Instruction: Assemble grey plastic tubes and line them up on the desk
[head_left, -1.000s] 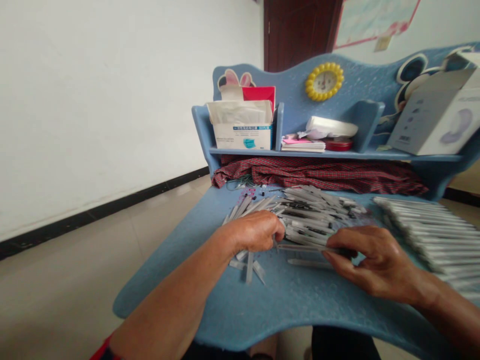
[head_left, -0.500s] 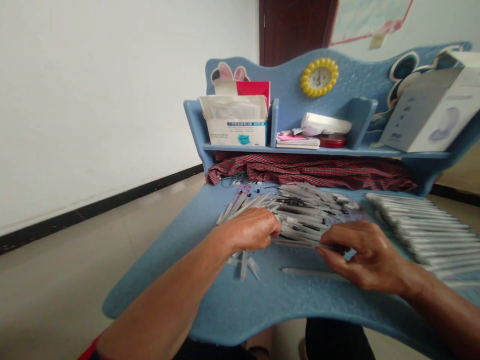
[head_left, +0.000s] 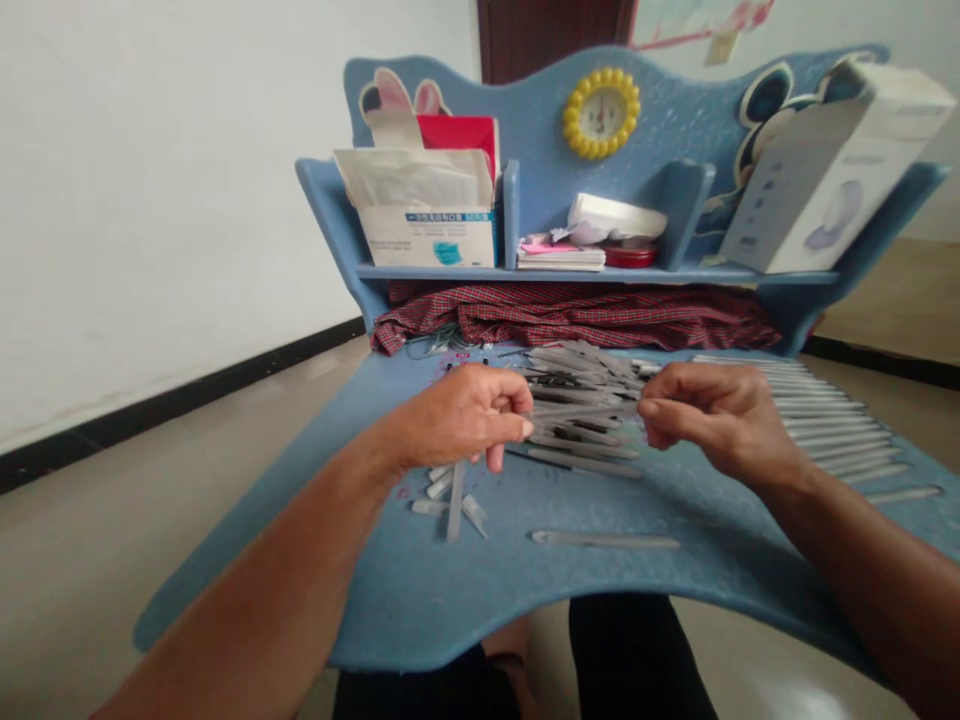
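Observation:
My left hand point(head_left: 472, 415) is closed in a pinch at one end of a slim translucent pen barrel point(head_left: 581, 412). At the barrel's other end my right hand point(head_left: 709, 410) pinches with thumb and forefinger. The barrel lies level between the hands, above a pile of loose pen parts point(head_left: 577, 365), grey tubes and dark pieces among them. Fingers cover both its ends. Below the left hand are several clear pen caps point(head_left: 439, 490) and a short tube. A single pen barrel point(head_left: 604, 540) lies nearer the front edge.
Rows of pens point(head_left: 832, 420) lie at the right of the blue desk point(head_left: 420, 610). A checked cloth point(head_left: 585, 315) is bunched under the shelf. On the shelf stand a mask box point(head_left: 420, 235), papers point(head_left: 559, 258) and a tall white box point(head_left: 832, 180).
Both hands have lifted off the pile's near side, with the pen barrel stretched between them. The view has shifted, so the desk appears further left and higher.

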